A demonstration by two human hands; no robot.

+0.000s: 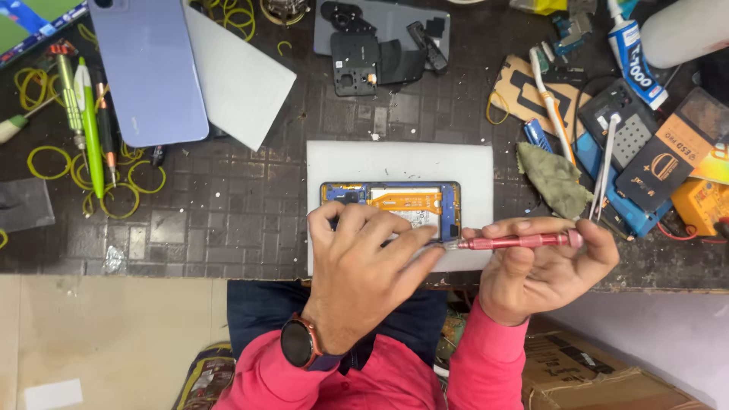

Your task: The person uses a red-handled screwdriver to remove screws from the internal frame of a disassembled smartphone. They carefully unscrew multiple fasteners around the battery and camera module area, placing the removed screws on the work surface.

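Note:
An opened phone (395, 199) with its blue frame and orange flex cable exposed lies on a white foam pad (471, 163) at the bench's near edge. My left hand (361, 266) rests over the phone's near half, fingers bent on it and the index finger stretched toward the screwdriver tip. My right hand (543, 269) holds a pink metal screwdriver (520, 241) lying level, its tip pointing left at the phone's near right corner. A dark watch sits on my left wrist.
A lilac phone back cover (148, 68) and a white sheet (239, 76) lie far left. Black phone parts (364, 57) lie at the far centre. Pens, screwdrivers and yellow rubber bands crowd the left; a glue tube (636, 57), a toothbrush, a green cloth (554, 178) and boxes crowd the right.

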